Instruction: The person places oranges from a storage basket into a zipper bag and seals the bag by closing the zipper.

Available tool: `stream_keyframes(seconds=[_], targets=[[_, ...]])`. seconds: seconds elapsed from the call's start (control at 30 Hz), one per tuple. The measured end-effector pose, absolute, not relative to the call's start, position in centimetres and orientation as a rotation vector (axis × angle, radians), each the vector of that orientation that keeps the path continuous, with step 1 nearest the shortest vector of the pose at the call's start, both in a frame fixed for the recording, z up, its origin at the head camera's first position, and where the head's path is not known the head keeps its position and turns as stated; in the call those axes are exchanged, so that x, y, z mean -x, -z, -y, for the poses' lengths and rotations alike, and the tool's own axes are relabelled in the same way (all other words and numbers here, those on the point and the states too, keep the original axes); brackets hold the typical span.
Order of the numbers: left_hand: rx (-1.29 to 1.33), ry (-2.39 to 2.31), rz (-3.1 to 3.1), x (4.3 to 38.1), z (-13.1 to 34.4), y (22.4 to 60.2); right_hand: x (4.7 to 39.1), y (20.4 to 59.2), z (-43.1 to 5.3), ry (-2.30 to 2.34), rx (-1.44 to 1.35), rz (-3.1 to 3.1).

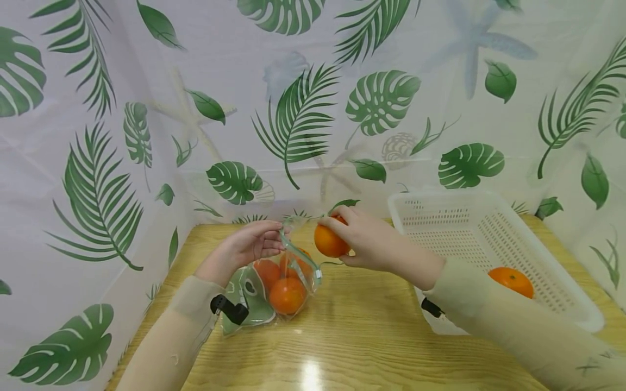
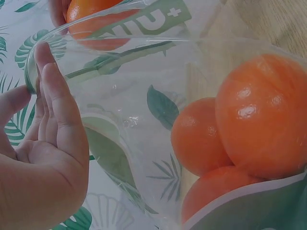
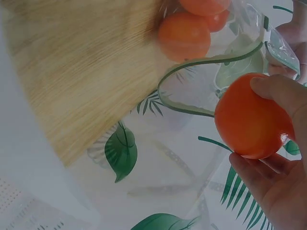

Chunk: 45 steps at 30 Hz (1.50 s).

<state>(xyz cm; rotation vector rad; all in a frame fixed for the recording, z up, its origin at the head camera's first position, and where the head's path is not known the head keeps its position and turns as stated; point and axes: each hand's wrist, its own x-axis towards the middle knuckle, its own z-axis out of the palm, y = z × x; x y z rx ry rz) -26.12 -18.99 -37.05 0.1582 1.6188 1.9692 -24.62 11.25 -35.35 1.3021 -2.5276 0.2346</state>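
A clear zip bag (image 1: 313, 277) with green print and a green zip strip stands on the table, its mouth spread. Several oranges (image 1: 287, 296) are inside it, seen through the film. My left hand (image 1: 251, 243) holds the bag's rim at the far left of the mouth, thumb on one side and fingertips on the other (image 2: 57, 110). In my right hand (image 1: 371, 239) is another orange (image 1: 331, 239), gripped between thumb and fingers. That orange (image 3: 254, 117) is held up beside the open mouth, just right of the zip strip.
A white perforated plastic basket (image 1: 452, 209) stands on the right of the wooden table (image 1: 362, 326), with an orange (image 1: 513, 281) in it partly hidden by the right sleeve. Leaf-printed cloth (image 1: 303, 49) rises behind the table and at both sides.
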Motion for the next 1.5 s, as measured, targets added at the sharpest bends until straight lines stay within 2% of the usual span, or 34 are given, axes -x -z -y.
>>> stream_keyframes(seconds=[0.27, 0.67, 0.9, 1.5], targets=[[-0.141, -1.958, -1.636, 26.2, 19.0, 36.9, 24.8, 36.0, -10.2, -0.265, -1.279, 2.52], [-0.132, -1.943, -1.685, 26.5, 19.3, 36.5, 25.5, 36.3, -8.4, -0.626, -1.212, 2.712], [-0.125, -1.95, -1.69, 26.5, 19.4, 36.4, 25.5, 36.3, -6.5, -0.654, -1.174, 2.806], [-0.147, -1.933, -1.695, 26.3, 19.9, 36.2, 25.5, 38.1, -5.0, -0.829, -1.35, 2.847]])
